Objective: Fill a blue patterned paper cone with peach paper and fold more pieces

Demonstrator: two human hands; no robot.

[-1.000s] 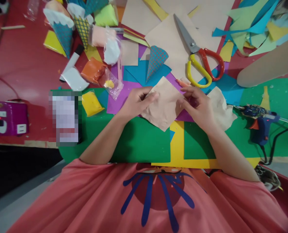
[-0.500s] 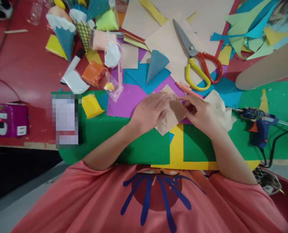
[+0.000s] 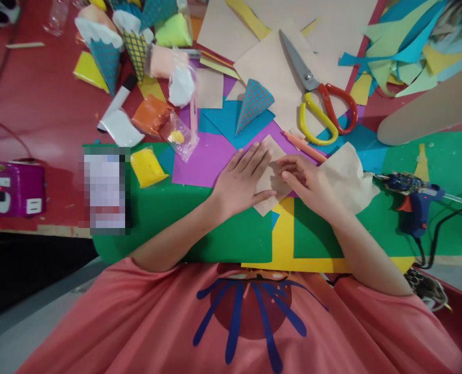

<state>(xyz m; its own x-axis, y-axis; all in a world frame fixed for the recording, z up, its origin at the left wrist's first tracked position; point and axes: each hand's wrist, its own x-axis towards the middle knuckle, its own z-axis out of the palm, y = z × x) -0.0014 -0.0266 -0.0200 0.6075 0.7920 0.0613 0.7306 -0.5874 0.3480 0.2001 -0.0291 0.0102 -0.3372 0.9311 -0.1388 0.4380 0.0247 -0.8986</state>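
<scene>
Red tabletop is overlaid near its front edge by a flat green sheet, a purple paper sheet and a yellow sheet. Between the two hands, on these sheets, lies a small beige paper piece with zigzag-cut edges, partly covered. It was held up in both hands a second ago; now it is laid down. Its left part is pressed under the left hand, which half a second ago was bent over it and is now flattened, the fingers stretched out nearly side by side and the thumb set apart.

By the right hand the paper's right side is overhung; its fingers are loosely bent, the thumb parted from the forefinger. Whether the paper is touched by these fingertips cannot be told clearly.

Just beyond the right hand lies a slim coral-coloured pencil, and to its right a crumpled beige scrap. Farther off, a blue paper cone with red checks and large scissors with red and yellow handles are left unmoved.
</scene>
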